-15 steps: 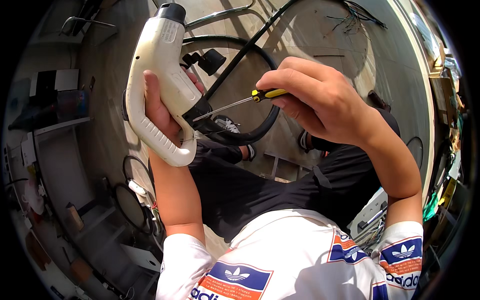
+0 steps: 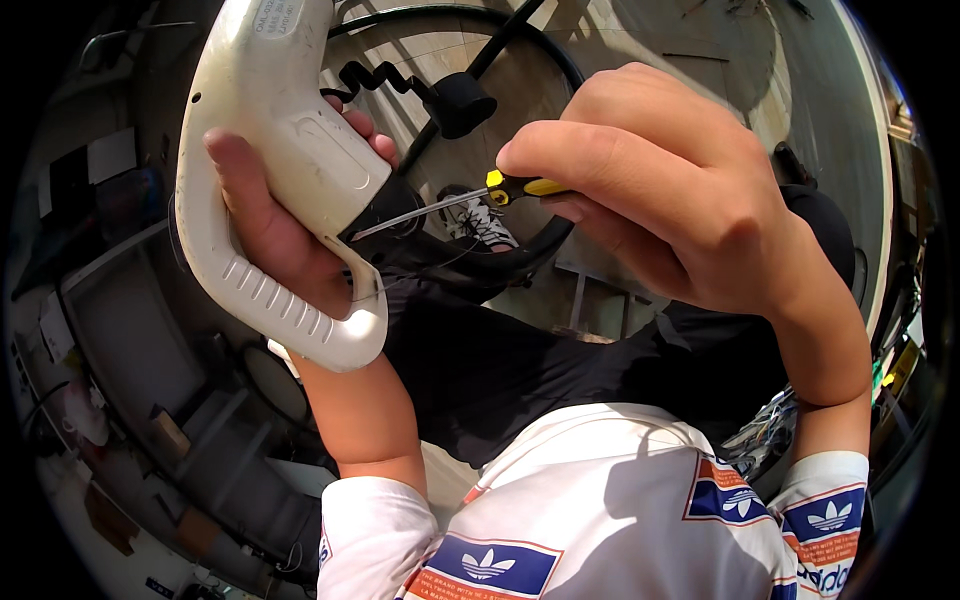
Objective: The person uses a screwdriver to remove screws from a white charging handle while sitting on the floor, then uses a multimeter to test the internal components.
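The left hand [image 2: 265,220] is curled around the body of a big white plug handle [image 2: 290,120]. It sits in the gap of the handle's loop, with its thumb on the near side and some fingertips peeking out past the far edge. This grip likely keeps the heavy-looking handle steady and turns its lower end toward the other hand.

The right hand [image 2: 680,190] is nearly closed. Its thumb and 1 finger pinch a yellow and black screwdriver [image 2: 500,187], and the other fingers are bent in. The metal rod [image 2: 420,216] slants down to the left, so its tip is by the place where the white body meets a black collar [image 2: 390,210]. The light pinch seems good for small, careful moves.

A black cap [image 2: 462,105] hangs on a wavy strap behind the handle. A thick black cable [image 2: 558,50] makes a ring over the floor, and 1 shoe [image 2: 480,222] shows beneath the rod.

The top of the white handle is cut off by the picture's edge. Most left fingers are behind it. The right hand hides the screwdriver's back end. I cannot tell if the tip touches anything. A thin dark line near the loop is too fine to make out.
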A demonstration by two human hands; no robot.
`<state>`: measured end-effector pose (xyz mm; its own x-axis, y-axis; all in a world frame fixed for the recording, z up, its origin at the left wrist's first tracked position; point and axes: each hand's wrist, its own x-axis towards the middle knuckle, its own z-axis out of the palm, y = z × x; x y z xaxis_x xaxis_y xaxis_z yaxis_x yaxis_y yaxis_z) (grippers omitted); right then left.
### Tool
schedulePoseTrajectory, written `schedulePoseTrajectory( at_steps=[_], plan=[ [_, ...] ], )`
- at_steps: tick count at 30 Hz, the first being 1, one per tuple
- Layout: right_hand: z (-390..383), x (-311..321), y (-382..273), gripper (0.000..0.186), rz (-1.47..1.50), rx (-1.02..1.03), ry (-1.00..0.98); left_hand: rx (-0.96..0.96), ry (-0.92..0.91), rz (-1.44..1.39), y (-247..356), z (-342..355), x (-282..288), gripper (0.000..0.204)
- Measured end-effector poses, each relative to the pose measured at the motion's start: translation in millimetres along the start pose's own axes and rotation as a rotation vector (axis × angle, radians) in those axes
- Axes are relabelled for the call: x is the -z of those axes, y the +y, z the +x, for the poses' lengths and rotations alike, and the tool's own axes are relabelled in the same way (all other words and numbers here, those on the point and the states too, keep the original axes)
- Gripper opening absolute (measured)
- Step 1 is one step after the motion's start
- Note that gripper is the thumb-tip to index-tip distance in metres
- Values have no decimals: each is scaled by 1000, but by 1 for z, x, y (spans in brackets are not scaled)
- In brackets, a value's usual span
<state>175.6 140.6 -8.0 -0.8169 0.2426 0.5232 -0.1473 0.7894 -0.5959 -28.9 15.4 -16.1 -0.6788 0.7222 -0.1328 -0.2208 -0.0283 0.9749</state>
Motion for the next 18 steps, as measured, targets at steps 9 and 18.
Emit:
schedulePoseTrajectory(
  at_steps=[9,18],
  plan=[
    [15,5,-10,41,-92,149,43,-12,-4,-79,-5,-1,3,78],
    [6,0,-4,41,-81,189,105,-66,45,29,-2,-4,-6,80]
  ],
)
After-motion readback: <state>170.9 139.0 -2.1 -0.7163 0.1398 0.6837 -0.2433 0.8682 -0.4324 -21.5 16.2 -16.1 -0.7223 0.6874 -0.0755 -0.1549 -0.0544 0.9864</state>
